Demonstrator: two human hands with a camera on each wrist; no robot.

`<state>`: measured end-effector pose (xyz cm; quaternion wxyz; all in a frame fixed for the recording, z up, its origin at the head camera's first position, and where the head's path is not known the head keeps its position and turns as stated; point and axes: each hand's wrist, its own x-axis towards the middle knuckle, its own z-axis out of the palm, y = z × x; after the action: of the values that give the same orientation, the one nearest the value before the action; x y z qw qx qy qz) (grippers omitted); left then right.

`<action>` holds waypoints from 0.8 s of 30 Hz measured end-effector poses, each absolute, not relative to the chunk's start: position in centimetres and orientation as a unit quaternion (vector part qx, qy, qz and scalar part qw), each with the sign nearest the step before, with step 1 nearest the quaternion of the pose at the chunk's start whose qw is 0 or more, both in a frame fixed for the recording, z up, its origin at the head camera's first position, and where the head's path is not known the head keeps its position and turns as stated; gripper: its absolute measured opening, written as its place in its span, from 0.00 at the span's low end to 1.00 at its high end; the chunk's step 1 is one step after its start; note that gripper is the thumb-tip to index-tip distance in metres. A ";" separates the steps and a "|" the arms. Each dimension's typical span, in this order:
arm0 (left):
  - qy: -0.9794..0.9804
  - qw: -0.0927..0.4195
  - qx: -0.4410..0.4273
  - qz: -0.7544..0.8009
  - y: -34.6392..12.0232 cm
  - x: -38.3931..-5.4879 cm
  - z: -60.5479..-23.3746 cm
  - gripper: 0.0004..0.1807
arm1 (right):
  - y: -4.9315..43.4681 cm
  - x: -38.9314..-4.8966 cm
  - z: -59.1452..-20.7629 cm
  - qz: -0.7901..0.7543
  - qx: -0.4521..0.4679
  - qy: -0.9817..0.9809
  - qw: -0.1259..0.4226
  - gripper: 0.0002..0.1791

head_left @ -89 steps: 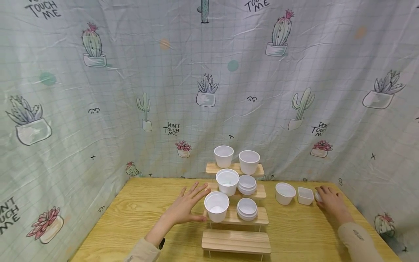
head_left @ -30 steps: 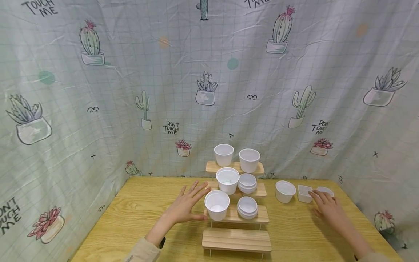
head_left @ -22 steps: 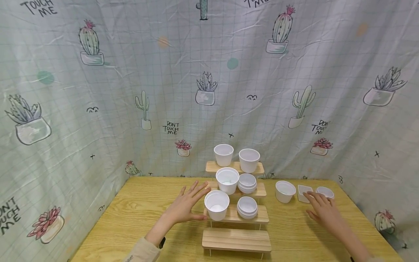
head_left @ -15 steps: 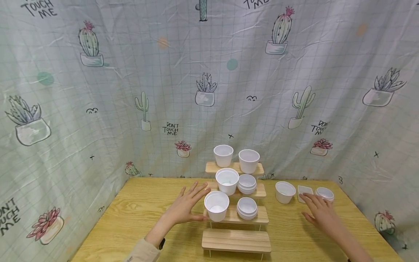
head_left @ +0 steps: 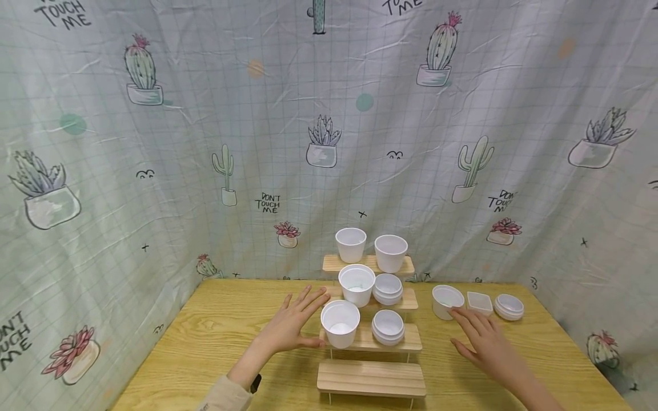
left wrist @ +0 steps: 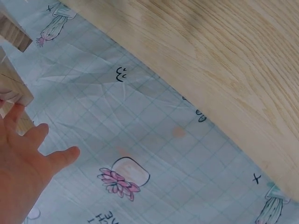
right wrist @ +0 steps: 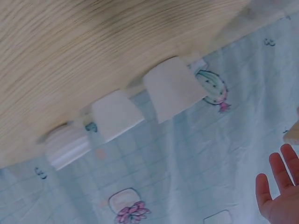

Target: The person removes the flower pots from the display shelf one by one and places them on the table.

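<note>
Beside a stepped wooden stand (head_left: 370, 377), my left hand (head_left: 290, 328) has its fingers spread, fingertips right at the ends of the stand's boards; the left wrist view shows this hand (left wrist: 23, 172) at a board end. Closest to it is a tall white pot (head_left: 340, 325) on a lower step. My right hand (head_left: 485, 348) holds nothing, its fingers extended over the table. Its fingertips overlap the lower edge of a round white pot (head_left: 446, 305) in the head view. A square white pot (head_left: 479, 302) and a low ridged pot (head_left: 509, 308) stand to that pot's right.
Two white pots, one at left (head_left: 351, 245) and one at right (head_left: 391, 254), stand on the top step. Lower down are another tall pot (head_left: 357, 285) and two ridged pots. The front step bears nothing. A cactus-print cloth (head_left: 329, 85) hangs behind the wooden table (head_left: 221, 319).
My right hand has left the ridged pot at far right and moved left, past the square pot to the round one. The ridged pot is uncovered. My left hand stays put.
</note>
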<state>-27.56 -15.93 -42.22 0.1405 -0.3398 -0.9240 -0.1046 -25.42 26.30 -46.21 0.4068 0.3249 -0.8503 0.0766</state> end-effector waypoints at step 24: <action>-0.927 0.136 -0.333 -0.108 -15.7 -27.4 -42.2 0.52 | 21.0 -24.1 -44.8 0.118 0.410 -0.800 0.422 0.28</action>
<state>-27.44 -15.72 -42.19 0.1360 -0.3326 -0.9269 -0.1080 -24.06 20.99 -44.75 0.4220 0.4104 -0.7996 0.1184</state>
